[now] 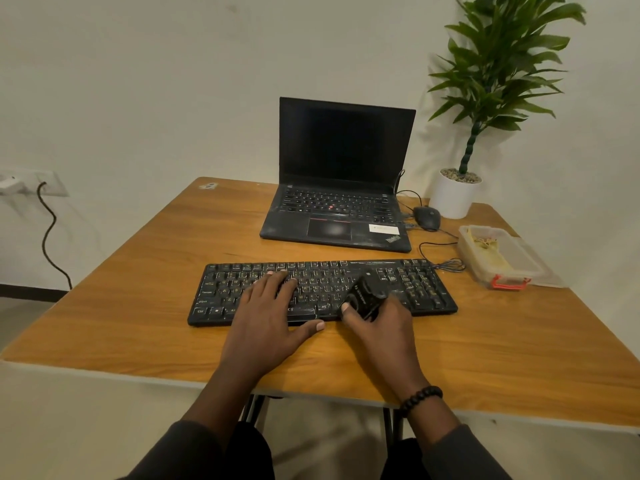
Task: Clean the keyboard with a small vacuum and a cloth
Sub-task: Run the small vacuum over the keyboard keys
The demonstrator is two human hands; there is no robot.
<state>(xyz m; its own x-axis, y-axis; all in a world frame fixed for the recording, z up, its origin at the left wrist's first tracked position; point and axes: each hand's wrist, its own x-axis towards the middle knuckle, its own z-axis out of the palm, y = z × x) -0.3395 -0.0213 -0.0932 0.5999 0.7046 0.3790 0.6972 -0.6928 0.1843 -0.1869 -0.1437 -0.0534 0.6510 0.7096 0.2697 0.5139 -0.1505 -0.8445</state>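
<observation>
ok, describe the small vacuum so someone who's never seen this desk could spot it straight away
Start at the wooden table, then the long black keyboard lying in front of the open laptop. On its right-centre keys sits the small vacuum, a stubby glossy black unit gripped by the right hand. The black mouse looks similar, but it lies untouched beside the laptop.

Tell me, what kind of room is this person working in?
Probably a small office or home desk corner. A wooden table against a plain wall carries an open laptop, a separate keyboard and a wired mouse, with a potted plant beside them.
</observation>
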